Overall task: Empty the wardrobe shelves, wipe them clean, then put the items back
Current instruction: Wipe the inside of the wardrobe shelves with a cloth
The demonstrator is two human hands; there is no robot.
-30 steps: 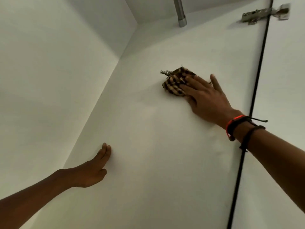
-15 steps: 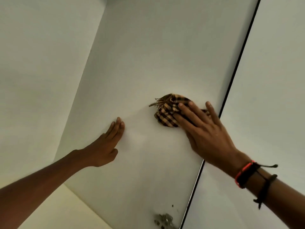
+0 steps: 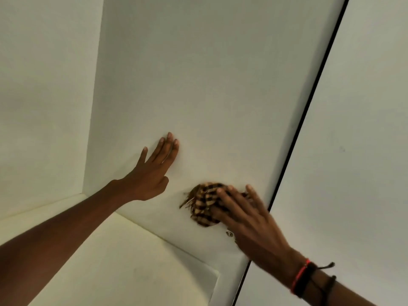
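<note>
Head view: our right hand (image 3: 249, 219) presses the cloth (image 3: 204, 204) with straight fingers (image 3: 231, 202) against the panel (image 3: 209, 85), near its black edge (image 3: 286, 164); our left hand (image 3: 152, 173) lies flat, outstretched, beside it above the shelf (image 3: 123, 261).

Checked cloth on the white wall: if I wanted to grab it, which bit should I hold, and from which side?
Probably the bunched-up lump of the checked cloth, coming from its fringed side. The right hand presses flat on the other part against the wardrobe panel, so only the fringed lump shows free to pinch.
</note>
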